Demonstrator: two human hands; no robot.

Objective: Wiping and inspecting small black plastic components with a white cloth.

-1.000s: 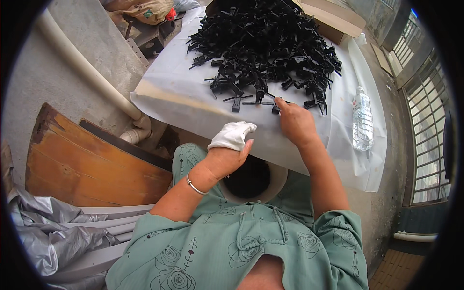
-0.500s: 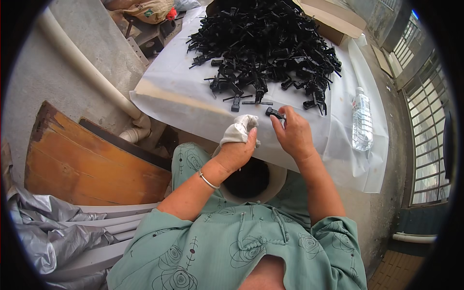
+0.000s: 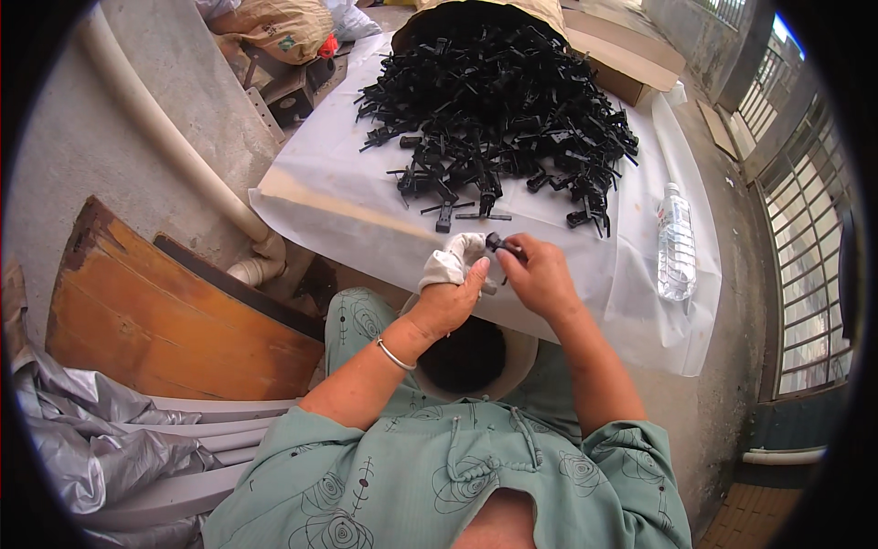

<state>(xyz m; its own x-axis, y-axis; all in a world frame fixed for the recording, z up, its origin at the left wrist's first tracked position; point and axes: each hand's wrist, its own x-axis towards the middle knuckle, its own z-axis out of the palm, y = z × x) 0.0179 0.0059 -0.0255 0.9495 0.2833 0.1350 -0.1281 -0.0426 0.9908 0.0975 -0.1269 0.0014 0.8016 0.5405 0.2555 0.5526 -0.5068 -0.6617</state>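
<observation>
Between the thumb and fingers of my right hand (image 3: 541, 276) is a small black plastic part (image 3: 499, 245), held above the table's near edge. A white cloth (image 3: 448, 263) covers the fingers of my left hand (image 3: 446, 305), which is curled just left of the part. Whether the cloth touches the part I cannot tell. Beyond my hands, a large heap of similar black plastic parts (image 3: 503, 110) spreads over the table. One loose part (image 3: 444, 218) and a thin black strip (image 3: 485, 217) lie at the heap's near edge.
White sheeting (image 3: 320, 156) covers the table. A clear water bottle (image 3: 677, 242) lies at its right side. Below my hands stands a pale bucket (image 3: 524, 352) with dark contents, between my knees. A cardboard box (image 3: 622, 55) is behind the heap; an orange-brown board (image 3: 165, 306) leans at left.
My right hand has brought the black part left and nearer, up beside the cloth. The left hand has shifted only slightly.
</observation>
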